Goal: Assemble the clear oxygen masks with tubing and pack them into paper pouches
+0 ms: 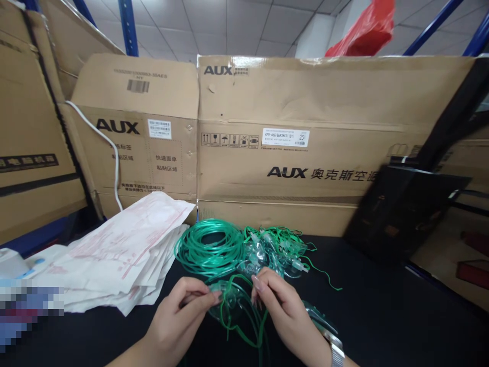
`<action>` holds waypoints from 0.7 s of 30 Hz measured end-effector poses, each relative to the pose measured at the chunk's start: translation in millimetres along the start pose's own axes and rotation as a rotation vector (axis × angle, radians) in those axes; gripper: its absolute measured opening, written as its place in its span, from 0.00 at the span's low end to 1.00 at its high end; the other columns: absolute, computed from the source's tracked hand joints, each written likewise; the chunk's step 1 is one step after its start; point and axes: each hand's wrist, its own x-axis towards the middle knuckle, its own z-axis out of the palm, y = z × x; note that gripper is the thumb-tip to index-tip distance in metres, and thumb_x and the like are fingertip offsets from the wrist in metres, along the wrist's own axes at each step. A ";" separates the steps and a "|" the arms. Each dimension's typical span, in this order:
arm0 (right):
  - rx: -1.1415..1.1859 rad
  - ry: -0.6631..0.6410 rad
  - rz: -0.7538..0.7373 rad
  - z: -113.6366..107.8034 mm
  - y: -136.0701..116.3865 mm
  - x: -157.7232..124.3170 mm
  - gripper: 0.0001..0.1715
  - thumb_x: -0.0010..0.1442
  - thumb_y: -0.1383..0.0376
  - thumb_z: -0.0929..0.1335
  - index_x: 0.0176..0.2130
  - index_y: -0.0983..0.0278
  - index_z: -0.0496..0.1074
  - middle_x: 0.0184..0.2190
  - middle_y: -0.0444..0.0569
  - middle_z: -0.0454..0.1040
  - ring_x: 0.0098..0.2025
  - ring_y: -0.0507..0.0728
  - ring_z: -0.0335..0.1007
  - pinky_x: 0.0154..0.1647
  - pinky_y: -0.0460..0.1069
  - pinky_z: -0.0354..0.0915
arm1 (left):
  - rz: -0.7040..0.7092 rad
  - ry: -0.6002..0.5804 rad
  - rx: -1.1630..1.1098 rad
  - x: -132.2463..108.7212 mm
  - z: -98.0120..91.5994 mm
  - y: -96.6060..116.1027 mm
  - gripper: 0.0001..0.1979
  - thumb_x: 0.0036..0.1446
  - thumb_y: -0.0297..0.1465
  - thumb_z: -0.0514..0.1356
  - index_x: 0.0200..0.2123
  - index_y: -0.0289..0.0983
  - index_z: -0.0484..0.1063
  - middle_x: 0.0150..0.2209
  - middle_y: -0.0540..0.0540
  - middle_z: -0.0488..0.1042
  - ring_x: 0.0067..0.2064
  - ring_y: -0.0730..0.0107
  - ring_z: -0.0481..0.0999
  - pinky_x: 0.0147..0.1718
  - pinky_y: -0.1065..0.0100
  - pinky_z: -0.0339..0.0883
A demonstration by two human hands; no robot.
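A clear green oxygen mask (237,305) is between my hands over the black table. My left hand (182,310) is closed, thumb and fingers pinching the left edge of the mask. A thin green elastic strap (244,334) loops across the mask and hangs below it. My right hand (284,308) is closed in a pinch at the mask's right side, with the strap running up to its fingertips. What lies inside that pinch is partly hidden. Just beyond are a coil of green tubing (210,250) and several more masks (263,252) with straps, heaped together.
White paper pouches (130,250) with red print are stacked at the left. AUX cardboard boxes (282,107) wall off the back, with a white cable (114,148) at left. A black box (405,214) stands at right. Another clear green piece (321,318) lies behind my right wrist.
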 end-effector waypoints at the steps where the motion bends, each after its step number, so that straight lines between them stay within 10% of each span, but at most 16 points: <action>1: 0.034 0.031 0.032 0.4 1.5 1.0 0.14 0.62 0.61 0.58 0.27 0.63 0.63 0.24 0.43 0.61 0.28 0.50 0.59 0.30 0.45 0.57 | 0.008 0.008 0.028 -0.3 -1.3 -1.6 0.08 0.54 0.24 0.55 0.31 0.40 0.73 0.23 0.51 0.70 0.24 0.74 0.75 0.19 0.78 0.70; 6: 0.138 -0.084 0.177 0.0 3.1 5.5 0.13 0.59 0.56 0.60 0.39 0.62 0.65 0.26 0.41 0.61 0.26 0.50 0.58 0.27 0.44 0.58 | 0.072 0.071 0.145 -4.4 -7.5 -6.9 0.08 0.52 0.22 0.57 0.33 0.39 0.73 0.31 0.50 0.67 0.29 0.76 0.74 0.26 0.78 0.71; 15: -0.177 -0.279 0.108 3.5 3.9 2.2 0.18 0.61 0.64 0.60 0.22 0.65 0.67 0.22 0.42 0.64 0.27 0.49 0.62 0.30 0.44 0.59 | 0.067 -0.070 0.051 -7.8 -5.1 -6.2 0.12 0.53 0.20 0.55 0.39 0.40 0.69 0.35 0.49 0.61 0.30 0.78 0.72 0.27 0.77 0.70; 21: -0.264 -0.011 0.094 0.4 12.7 4.4 0.16 0.61 0.65 0.58 0.31 0.64 0.72 0.23 0.45 0.68 0.28 0.52 0.65 0.32 0.46 0.62 | -0.517 -0.136 -0.236 -5.0 -1.2 -6.9 0.12 0.52 0.32 0.57 0.41 0.41 0.62 0.34 0.50 0.63 0.27 0.75 0.69 0.23 0.72 0.68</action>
